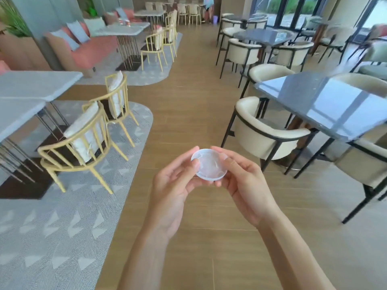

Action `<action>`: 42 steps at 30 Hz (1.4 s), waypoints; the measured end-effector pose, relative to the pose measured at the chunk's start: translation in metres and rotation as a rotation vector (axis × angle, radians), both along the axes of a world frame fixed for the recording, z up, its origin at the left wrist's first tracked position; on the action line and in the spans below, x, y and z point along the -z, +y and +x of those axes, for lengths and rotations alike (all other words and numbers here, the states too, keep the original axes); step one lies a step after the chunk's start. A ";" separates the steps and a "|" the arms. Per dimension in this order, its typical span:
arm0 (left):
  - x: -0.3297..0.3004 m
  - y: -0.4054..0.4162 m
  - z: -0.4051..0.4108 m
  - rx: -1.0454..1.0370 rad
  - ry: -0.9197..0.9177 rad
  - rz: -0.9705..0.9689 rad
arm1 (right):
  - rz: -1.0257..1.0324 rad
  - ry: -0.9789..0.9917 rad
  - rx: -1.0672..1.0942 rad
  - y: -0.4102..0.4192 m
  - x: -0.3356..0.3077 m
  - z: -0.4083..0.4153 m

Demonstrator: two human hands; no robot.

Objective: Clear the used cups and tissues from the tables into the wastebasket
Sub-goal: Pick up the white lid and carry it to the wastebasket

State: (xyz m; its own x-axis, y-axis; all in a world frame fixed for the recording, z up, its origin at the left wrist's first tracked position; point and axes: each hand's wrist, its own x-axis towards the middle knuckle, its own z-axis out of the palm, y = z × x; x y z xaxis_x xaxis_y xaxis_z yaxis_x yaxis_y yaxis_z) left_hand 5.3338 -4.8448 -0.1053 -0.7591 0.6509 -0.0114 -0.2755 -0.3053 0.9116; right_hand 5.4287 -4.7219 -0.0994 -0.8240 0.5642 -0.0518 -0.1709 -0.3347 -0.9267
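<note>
Your left hand (pixel 174 181) and right hand (pixel 240 181) both grip a small round translucent plastic cup (pixel 209 164) by its rim, crumpled whitish material inside; it hangs over the wood-plank floor (pixel 188 105); glossy dark table (pixel 326 105) right, patterned grey carpet (pixel 62 216) left.

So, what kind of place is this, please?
Probably a cafe or a restaurant dining room: many tables with chairs, such as the dark glossy table with cream armchairs, and a pink bench sofa along the wall.

Cup (pixel 209 164) between left hand (pixel 173 185) and right hand (pixel 243 183) — chair (pixel 83 143) left, table (pixel 326 105) right.
</note>
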 end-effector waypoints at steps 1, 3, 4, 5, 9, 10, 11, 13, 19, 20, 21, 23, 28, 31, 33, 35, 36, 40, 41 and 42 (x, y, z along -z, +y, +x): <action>-0.001 0.015 -0.017 0.006 -0.008 0.005 | 0.010 0.003 0.020 0.013 -0.001 -0.018; 0.000 0.046 -0.050 0.015 -0.014 0.002 | 0.045 -0.001 0.063 0.041 0.003 -0.053; 0.002 0.063 -0.066 0.019 -0.013 -0.007 | 0.064 -0.016 0.087 0.055 0.007 -0.070; 0.005 0.080 -0.083 0.023 -0.012 -0.014 | 0.078 -0.033 0.110 0.069 0.012 -0.086; 0.021 0.150 -0.150 0.032 -0.007 -0.054 | 0.092 -0.093 0.159 0.138 0.030 -0.151; 0.024 0.168 -0.169 0.036 -0.005 -0.065 | 0.096 -0.105 0.162 0.158 0.034 -0.170; 0.025 0.188 -0.188 0.040 0.001 -0.074 | 0.101 -0.114 0.159 0.179 0.037 -0.190; 0.025 0.226 -0.229 0.032 0.015 -0.110 | 0.106 -0.143 0.139 0.219 0.039 -0.231; 0.003 0.332 -0.351 -0.036 0.078 -0.122 | 0.169 -0.173 0.063 0.329 0.015 -0.352; 0.003 0.348 -0.369 -0.055 0.080 -0.125 | 0.183 -0.190 0.064 0.345 0.012 -0.371; 0.004 0.364 -0.386 -0.077 0.077 -0.127 | 0.196 -0.208 0.066 0.361 0.011 -0.389; 0.010 0.393 -0.423 -0.119 0.063 -0.128 | 0.210 -0.240 0.073 0.391 0.012 -0.426; 0.037 0.464 -0.532 -0.185 0.024 -0.155 | 0.201 -0.324 0.155 0.470 0.032 -0.533; 0.048 0.507 -0.612 -0.176 0.006 -0.162 | 0.206 -0.347 0.205 0.518 0.040 -0.607; 0.049 0.538 -0.667 -0.153 0.000 -0.169 | 0.205 -0.354 0.233 0.551 0.038 -0.659; 0.043 0.567 -0.719 -0.141 -0.009 -0.173 | 0.210 -0.359 0.260 0.581 0.032 -0.707; 0.037 0.582 -0.742 -0.135 -0.006 -0.161 | 0.210 -0.352 0.270 0.595 0.027 -0.730; 0.014 0.638 -0.825 -0.146 0.039 -0.152 | 0.207 -0.333 0.313 0.648 0.010 -0.808; 0.010 0.651 -0.842 -0.152 0.047 -0.154 | 0.197 -0.323 0.331 0.661 0.008 -0.826; 0.007 0.663 -0.859 -0.156 0.056 -0.151 | 0.190 -0.307 0.346 0.673 0.007 -0.843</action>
